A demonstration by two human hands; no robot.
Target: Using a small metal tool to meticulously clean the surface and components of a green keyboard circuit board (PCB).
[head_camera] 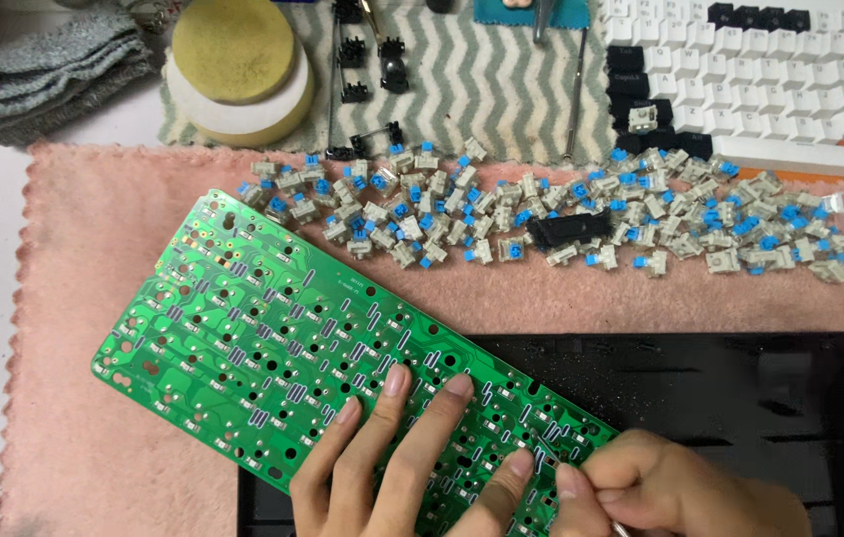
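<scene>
on one green circuit board (273, 328) rests the flat left hand (392, 457) (open); right hand (680, 487) pinches one thin tool (547, 449).

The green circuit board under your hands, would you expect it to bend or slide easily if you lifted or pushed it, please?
The green circuit board is a thin flat panel, so it is probably light and fairly stiff, flexing slightly. It lies partly on the pink towel, which likely resists sliding, partly on the smoother black tray. The left hand pressing it suggests it could shift.
</scene>
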